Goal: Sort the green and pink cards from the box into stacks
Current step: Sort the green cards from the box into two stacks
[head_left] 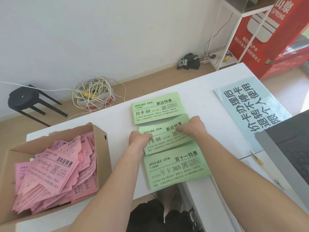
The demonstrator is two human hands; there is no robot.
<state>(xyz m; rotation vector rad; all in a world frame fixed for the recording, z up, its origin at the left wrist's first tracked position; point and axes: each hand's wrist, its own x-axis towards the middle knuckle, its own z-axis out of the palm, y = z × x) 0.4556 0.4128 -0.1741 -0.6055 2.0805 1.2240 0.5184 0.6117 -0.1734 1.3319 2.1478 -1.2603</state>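
Near-edge green stack (177,169): untouched. Middle green stack (167,139): left hand (139,137) and right hand (194,125) curled, gripping its sides. Pink cards (50,173): in box (102,148), left.

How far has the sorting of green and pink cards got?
Done: green paper card stacks lie at the far and near table edge. In hand: both hands, left and right, grip a middle green bundle. Left: loose pink cards fill the cardboard box.

A gym's front desk: membership flyers (156,109), notice sign (250,113), laptop (291,148).
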